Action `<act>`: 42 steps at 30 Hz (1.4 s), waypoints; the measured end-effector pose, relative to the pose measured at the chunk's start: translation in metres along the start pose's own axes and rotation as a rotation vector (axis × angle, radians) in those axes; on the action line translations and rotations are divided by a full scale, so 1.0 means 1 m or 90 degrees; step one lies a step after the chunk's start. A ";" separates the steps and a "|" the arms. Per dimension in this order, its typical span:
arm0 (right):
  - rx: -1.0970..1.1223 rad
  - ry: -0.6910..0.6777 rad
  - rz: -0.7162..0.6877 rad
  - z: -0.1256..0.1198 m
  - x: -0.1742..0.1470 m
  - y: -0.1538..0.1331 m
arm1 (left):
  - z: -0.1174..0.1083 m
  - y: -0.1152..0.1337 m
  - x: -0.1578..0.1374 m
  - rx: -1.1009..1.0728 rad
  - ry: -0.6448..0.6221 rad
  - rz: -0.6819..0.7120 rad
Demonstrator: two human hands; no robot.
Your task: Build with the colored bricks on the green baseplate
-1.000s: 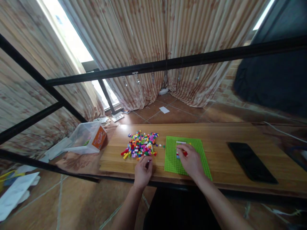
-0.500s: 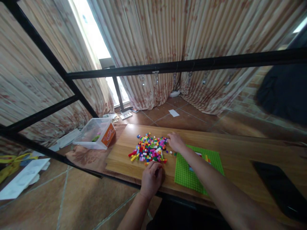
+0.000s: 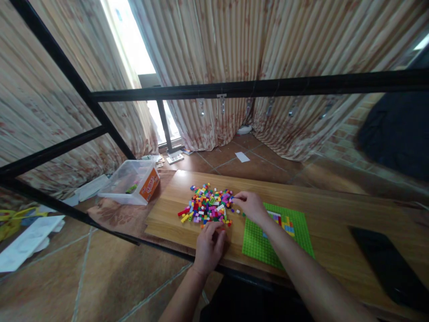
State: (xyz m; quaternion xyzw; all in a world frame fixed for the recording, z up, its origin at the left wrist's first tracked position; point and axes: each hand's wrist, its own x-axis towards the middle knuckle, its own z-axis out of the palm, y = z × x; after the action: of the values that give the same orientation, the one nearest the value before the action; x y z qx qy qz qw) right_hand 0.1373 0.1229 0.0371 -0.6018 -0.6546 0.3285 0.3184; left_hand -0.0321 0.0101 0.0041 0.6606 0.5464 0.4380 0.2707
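A heap of small colourful toy bricks (image 3: 208, 206) lies on the wooden tabletop. At the heap's right edge, my right hand (image 3: 252, 207) has its thumb and forefinger pinched together against the bricks; anything between them is too small to make out. My left hand (image 3: 208, 250) rests at the near side of the heap with its fingers curled in and the thumb close by, and what it may hold is hidden. Under my right forearm is a green studded baseplate (image 3: 253, 239). Several bricks (image 3: 288, 226) are fixed on it, partly covered by the arm.
A clear plastic box (image 3: 129, 197) with an orange label stands left of the wooden table (image 3: 164, 223). A dark, flat phone-like object (image 3: 385, 264) lies at the right. Black metal bars (image 3: 241, 88) cross in front of the curtains.
My right hand has turned slightly, its fingertips staying by the heap's right edge. My left fingers have extended slightly toward the bricks. More of the bricks on the baseplate shows now.
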 end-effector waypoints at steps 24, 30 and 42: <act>0.884 0.033 0.254 0.010 -0.151 -0.022 | 0.025 0.067 -0.013 -0.226 -0.061 -0.133; 0.892 0.016 0.304 -0.013 -0.164 -0.011 | 0.026 0.051 -0.004 -0.141 -0.058 -0.128; 0.201 0.337 0.151 -0.079 -0.166 0.077 | 0.020 0.004 0.030 0.369 -0.015 0.091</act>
State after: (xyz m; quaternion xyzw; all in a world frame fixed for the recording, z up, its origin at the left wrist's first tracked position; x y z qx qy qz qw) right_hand 0.2582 -0.0340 0.0170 -0.6814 -0.4156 0.2926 0.5267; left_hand -0.0123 0.0402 0.0071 0.7520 0.5979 0.2737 0.0454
